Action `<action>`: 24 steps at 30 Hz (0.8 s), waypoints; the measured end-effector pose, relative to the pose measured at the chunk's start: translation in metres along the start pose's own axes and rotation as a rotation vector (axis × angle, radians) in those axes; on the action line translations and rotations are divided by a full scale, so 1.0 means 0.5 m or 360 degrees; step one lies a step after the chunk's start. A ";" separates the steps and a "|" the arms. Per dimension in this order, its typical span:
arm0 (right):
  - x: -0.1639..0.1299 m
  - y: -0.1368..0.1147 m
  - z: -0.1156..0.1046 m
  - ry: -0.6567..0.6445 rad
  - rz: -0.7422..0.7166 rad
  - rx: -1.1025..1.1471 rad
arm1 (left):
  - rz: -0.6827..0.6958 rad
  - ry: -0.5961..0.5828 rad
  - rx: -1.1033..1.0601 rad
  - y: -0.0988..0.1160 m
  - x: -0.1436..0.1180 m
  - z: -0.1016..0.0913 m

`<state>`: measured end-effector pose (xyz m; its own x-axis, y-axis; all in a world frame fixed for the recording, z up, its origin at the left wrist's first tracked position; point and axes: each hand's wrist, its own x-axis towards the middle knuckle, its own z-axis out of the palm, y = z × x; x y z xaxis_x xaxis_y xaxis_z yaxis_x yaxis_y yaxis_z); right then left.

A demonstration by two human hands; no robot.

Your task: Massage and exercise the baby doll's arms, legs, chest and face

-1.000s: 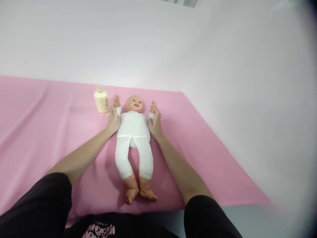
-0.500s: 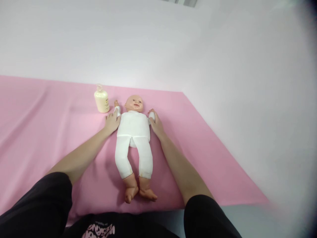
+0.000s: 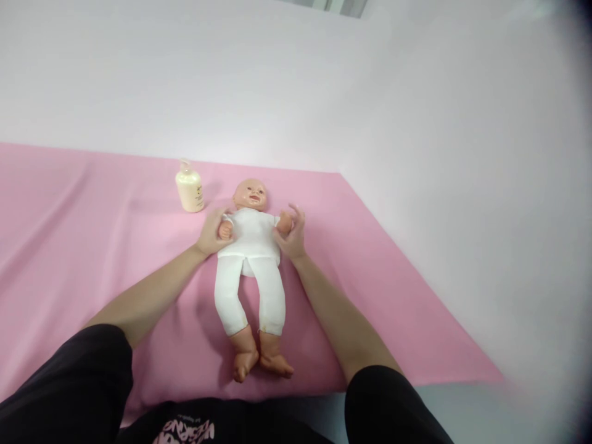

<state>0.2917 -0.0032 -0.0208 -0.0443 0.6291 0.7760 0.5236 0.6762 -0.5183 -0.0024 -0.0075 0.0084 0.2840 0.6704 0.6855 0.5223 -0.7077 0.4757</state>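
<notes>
A baby doll point(image 3: 254, 233) with white cloth body and legs lies on its back, head away from me, its bare plastic feet toward me. My left hand point(image 3: 211, 235) curls around the doll's arm on the left, with the small plastic fist showing beside my thumb. On the other side, my right hand point(image 3: 294, 237) cups the doll's other arm between thumb and fingers, and the plastic hand stands up inside my grip. Both doll arms are bent in toward its chest. Parts of my fingers are hidden behind the doll's arms.
A cream-coloured pump bottle point(image 3: 190, 192) stands upright to the left of the doll's head. Pink cloth point(image 3: 115, 234) covers the table, with soft creases at the left. A pale wall point(image 3: 185, 80) rises behind, and the table's right edge slants toward me.
The doll's arms have come from raised beside its head to folded in near its chest. My hands moved with them, changing from lying along the arms to curling around them.
</notes>
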 end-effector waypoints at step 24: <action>0.013 0.038 0.010 -0.0332 0.0285 -0.0218 | -0.0355 -0.0042 0.0236 -0.058 0.010 0.031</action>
<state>0.2969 0.0156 -0.0274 -0.1071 0.8082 0.5790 0.6479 0.4985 -0.5760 -0.0038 0.0197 -0.0107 0.1686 0.8131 0.5572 0.6859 -0.5028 0.5262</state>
